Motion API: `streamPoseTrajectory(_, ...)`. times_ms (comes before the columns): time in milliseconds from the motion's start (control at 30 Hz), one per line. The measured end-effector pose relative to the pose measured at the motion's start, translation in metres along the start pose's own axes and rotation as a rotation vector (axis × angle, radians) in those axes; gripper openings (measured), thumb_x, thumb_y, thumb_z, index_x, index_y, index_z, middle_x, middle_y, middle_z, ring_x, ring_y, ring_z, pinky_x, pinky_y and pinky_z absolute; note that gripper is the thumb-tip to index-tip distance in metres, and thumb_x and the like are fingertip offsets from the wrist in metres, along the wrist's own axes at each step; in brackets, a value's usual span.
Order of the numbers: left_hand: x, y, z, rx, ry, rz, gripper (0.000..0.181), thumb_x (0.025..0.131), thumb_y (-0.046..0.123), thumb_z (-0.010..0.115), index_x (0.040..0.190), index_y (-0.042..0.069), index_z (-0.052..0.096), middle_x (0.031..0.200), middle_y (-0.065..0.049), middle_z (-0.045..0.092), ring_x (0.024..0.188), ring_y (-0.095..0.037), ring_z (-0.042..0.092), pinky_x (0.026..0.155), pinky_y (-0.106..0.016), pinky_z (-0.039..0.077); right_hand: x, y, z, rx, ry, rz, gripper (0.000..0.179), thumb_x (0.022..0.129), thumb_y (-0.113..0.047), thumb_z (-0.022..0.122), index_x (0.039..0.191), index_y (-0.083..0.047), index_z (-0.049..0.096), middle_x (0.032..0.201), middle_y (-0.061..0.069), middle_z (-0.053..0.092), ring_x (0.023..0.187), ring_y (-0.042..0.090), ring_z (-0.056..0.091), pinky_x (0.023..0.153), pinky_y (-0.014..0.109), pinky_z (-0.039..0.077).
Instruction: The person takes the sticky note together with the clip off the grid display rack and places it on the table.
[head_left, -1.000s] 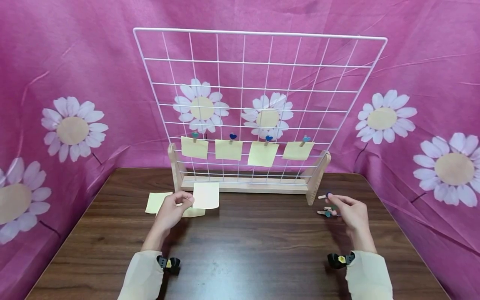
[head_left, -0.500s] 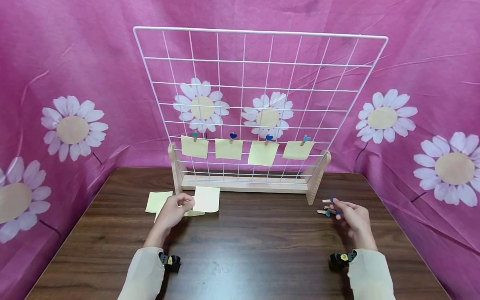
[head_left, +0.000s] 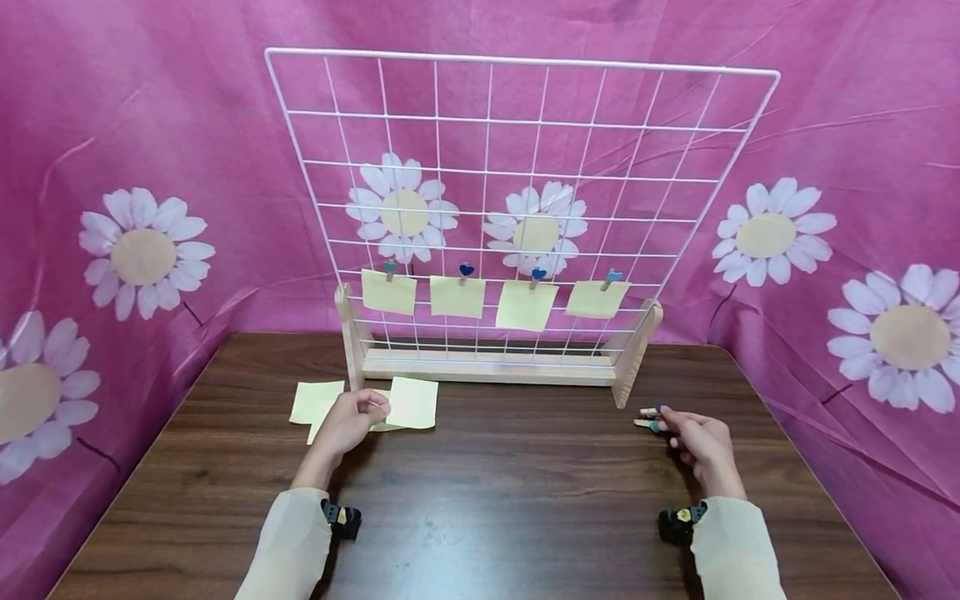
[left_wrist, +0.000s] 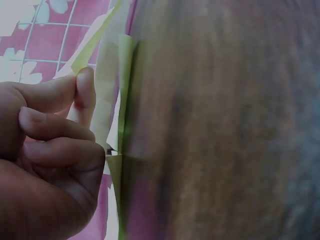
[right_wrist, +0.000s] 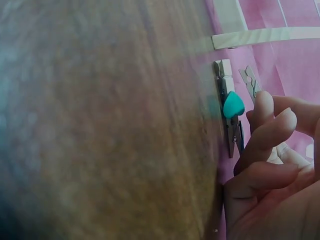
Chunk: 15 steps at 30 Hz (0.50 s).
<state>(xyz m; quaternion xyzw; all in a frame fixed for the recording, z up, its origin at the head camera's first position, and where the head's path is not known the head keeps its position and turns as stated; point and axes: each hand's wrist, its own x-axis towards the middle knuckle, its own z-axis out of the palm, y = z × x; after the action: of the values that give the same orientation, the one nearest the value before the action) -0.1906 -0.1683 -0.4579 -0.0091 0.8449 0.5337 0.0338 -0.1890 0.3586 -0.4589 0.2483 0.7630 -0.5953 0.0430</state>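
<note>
My left hand (head_left: 351,423) pinches a pale yellow sticky note (head_left: 414,403) by its left edge, just above other sticky notes (head_left: 315,402) lying on the table. In the left wrist view the held note (left_wrist: 92,47) sticks up from between thumb and forefinger. My right hand (head_left: 705,442) pinches a small wooden clothespin (right_wrist: 248,79), low over the table's right side. Close beneath it lies another clothespin with a teal heart (right_wrist: 233,105). Further clothespins there are mostly hidden by the fingers.
A white wire grid (head_left: 487,122) stands in a wooden base (head_left: 487,369) at the back of the table (head_left: 480,500). Several sticky notes (head_left: 526,307) hang in a row on it, each under a heart clothespin (head_left: 538,275). Pink flowered cloth (head_left: 247,167) surrounds the table.
My left hand has lowered the sticky note slightly. My right hand has sunk a little with its clothespin, closer to the clothespin lying on the table.
</note>
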Motion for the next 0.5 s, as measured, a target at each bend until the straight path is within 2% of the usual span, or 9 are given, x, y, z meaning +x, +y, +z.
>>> streamPoseTrajectory(300,-0.0006,0.0004,0.0009,0.026,0.001,-0.003,0.011,0.094,0.005,0.067,0.098,-0.005,0.069,0.086,-0.011,0.070,0.080,-0.017,0.059,0.071,-0.032,0.044,0.0014,0.0004,0.0000,-0.023,-0.009,-0.010,0.020,0.099,-0.030,0.065,0.085,-0.021,0.075,0.069,-0.013,0.068,0.053,0.001,0.051,0.043,0.021,0.035)
streamPoseTrajectory(500,0.0010,-0.0010,0.0022,0.047,0.023,-0.065,0.010,0.094,0.007,0.067,0.094,-0.002,0.070,0.085,-0.009,0.069,0.080,-0.018,0.056,0.069,-0.031,0.042,0.0013,0.0020,-0.0002,-0.047,0.001,-0.010,0.019,0.097,-0.029,0.069,0.080,-0.023,0.076,0.068,-0.014,0.067,0.053,0.001,0.051,0.044,0.021,0.038)
